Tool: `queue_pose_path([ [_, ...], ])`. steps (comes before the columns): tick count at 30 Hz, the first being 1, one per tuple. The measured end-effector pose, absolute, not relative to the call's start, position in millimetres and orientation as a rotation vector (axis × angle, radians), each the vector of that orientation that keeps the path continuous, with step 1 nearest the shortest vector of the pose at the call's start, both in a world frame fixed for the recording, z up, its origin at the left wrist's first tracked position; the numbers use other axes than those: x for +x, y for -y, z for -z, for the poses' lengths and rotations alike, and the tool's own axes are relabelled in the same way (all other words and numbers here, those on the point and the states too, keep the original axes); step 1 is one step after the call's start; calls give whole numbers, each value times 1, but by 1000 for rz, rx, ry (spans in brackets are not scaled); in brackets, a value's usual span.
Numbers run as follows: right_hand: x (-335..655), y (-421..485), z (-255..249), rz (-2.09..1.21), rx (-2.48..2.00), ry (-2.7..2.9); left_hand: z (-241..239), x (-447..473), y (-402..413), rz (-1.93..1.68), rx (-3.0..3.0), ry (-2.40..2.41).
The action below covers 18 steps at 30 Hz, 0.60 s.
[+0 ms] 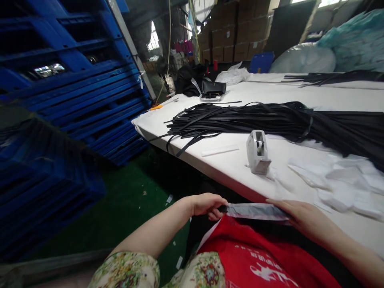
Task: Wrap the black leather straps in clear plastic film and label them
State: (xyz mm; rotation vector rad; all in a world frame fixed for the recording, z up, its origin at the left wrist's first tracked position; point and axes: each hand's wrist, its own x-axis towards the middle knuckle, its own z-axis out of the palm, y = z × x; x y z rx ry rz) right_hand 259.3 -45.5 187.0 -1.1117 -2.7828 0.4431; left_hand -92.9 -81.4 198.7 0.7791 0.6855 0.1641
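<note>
My left hand (207, 205) is closed in a pinch on the dark end of a narrow strip wrapped in pale paper (255, 211), held level over my lap. My right hand (300, 218) lies along the strip's other end, fingers curled over it. Below the strip is my red apron (258, 260). Just beyond, on the white table (228, 168), stands a grey tape dispenser (257, 152). A big bundle of long black strips (270, 118) lies across the table behind it.
Crumpled white paper sheets (339, 180) lie on the table at right. Stacked blue pallets (75, 80) stand at left over green floor (132, 200). A black bag (213, 88) sits at the table's far end, cardboard boxes (234, 36) behind it.
</note>
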Motion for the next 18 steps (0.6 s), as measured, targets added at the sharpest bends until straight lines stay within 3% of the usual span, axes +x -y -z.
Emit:
queue_pose_path([
  [7, 271, 44, -182, -476, -1184, 2728, -201, -75, 73, -211, 864, -774],
  [13, 263, 26, -172, -583, -1240, 2618, -208, -69, 86, 8, 765, -535],
  [18, 228, 24, -164, -1077, -1184, 2339, -239, -55, 77, -449, 687, -457],
])
